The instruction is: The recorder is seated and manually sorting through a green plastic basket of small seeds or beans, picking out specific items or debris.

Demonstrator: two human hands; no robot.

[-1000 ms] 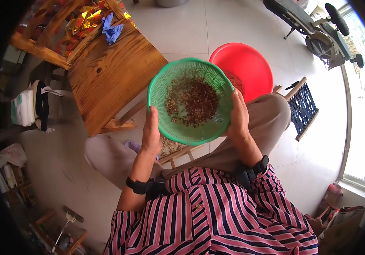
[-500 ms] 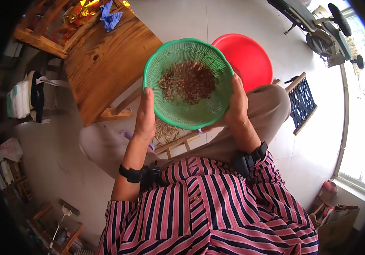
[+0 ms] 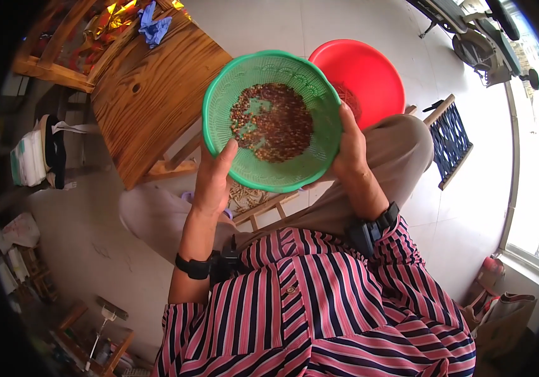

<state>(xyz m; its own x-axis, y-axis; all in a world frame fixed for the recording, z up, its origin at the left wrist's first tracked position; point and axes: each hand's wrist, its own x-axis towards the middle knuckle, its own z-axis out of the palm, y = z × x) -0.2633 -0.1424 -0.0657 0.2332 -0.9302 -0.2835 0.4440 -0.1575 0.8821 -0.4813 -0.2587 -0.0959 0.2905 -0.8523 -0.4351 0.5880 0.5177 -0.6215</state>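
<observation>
A round green plastic colander (image 3: 219, 107) hangs in the air over my lap, gripped from both sides. My left hand (image 3: 212, 179) clasps its lower left rim, the thumb on top and the fingers hidden beneath. On the right rim my right hand (image 3: 350, 147) holds on in the same way, with the thumb along the edge. Small brown and reddish beans or seeds (image 3: 282, 122) lie in the bottom, partly blurred by motion, with green gaps between them at the left.
Beyond my right knee stands a red basin (image 3: 376, 75) with reddish bits inside. A wooden chair (image 3: 150, 100) bearing a crumpled blue glove (image 3: 154, 28) is at left. Between my legs, dry pods or stalks (image 3: 247, 196) lie by a wooden frame. A folding stool (image 3: 450, 141) stands at right.
The colander has shifted slightly left and is tilted differently. The seeds, blurred and bouncing before, now lie more spread out with bare patches among them. Both hands keep their hold.
</observation>
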